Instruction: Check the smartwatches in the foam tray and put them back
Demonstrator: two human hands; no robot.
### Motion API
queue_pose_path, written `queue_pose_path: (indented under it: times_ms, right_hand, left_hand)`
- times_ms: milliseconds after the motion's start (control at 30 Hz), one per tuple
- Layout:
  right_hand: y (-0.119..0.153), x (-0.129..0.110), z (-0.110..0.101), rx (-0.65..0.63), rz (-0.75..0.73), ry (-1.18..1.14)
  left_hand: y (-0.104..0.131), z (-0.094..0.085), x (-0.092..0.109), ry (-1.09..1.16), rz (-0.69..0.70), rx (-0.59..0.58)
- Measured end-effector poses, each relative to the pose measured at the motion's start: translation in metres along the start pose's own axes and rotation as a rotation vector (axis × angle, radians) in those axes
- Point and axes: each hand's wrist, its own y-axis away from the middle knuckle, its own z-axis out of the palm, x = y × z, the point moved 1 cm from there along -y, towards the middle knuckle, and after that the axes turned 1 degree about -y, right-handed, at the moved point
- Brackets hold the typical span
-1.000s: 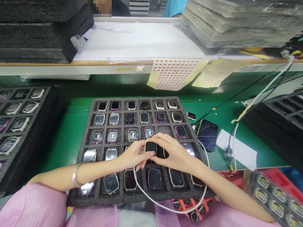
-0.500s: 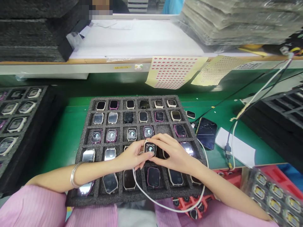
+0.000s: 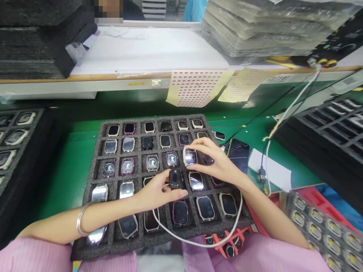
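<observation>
Before me lies a grey foam tray (image 3: pixel 91 166) whose compartments hold several smartwatches with light, purple and black cases. My right hand (image 3: pixel 217 160) grips a light-cased smartwatch (image 3: pixel 190 156) by its edges, thumb and fingers on opposite sides. It is at a compartment in the third row; whether it rests on the bottom I cannot tell. Close by on the left, my left hand (image 3: pixel 159 190) holds a small black square charging dock (image 3: pixel 176 178) with its face bare. From this hand a white cable (image 3: pixel 195 243) loops across the tray's front.
A dark phone (image 3: pixel 238 153), a white paper (image 3: pixel 270 172) and a loose watch (image 3: pixel 219 135) lie right of the tray. More foam trays stand at left (image 3: pixel 31 158) and right (image 3: pixel 320 139). Arrow sticker sheets (image 3: pixel 195 88) hang from the shelf. A person is partly visible behind it.
The smartwatch has come off the dock in my left hand. My right hand has carried it up and right to a previously vacant compartment. The view has shifted slightly.
</observation>
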Motion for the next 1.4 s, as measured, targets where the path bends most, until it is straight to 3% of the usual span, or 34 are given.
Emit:
queue_pose_path:
  times_ms: [167, 300, 467, 567, 767, 933, 1033, 1167, 1400]
  right_hand:
    - [0.012, 0.017, -0.013, -0.123, 0.069, 0.261]
    - [0.022, 0.017, -0.038, -0.238, 0.118, 0.406]
    - [0.029, 0.021, -0.052, -0.357, 0.173, 0.477]
    - [0.032, 0.021, -0.045, -0.329, 0.205, 0.506]
    - [0.035, 0.007, -0.037, -0.112, 0.257, 0.541]
    - [0.037, -0.029, -0.022, 0.104, 0.113, 0.269]
    - [0.033, -0.047, 0.003, -0.014, -0.004, 0.145]
    - [0.022, -0.051, 0.030, -0.084, -0.088, 0.182]
    - [0.014, -0.047, 0.035, -0.075, -0.130, 0.278]
  left_hand:
    - [-0.002, 0.002, 0.000, 0.069, 0.046, 0.004]
    - [0.000, 0.005, -0.005, 0.050, 0.034, 0.009]
    - [0.001, 0.010, -0.015, 0.004, -0.014, 0.066]
    - [0.002, 0.010, -0.015, -0.041, -0.054, 0.054]
    - [0.003, 0.007, -0.008, -0.069, -0.121, -0.027]
    - [-0.001, 0.004, -0.003, -0.039, -0.082, -0.070]
    - [-0.003, 0.001, -0.002, 0.008, -0.057, -0.075]
    - [-0.004, -0.002, -0.002, 0.075, -0.030, -0.075]
    - [-0.003, -0.003, 0.000, 0.136, -0.008, -0.057]
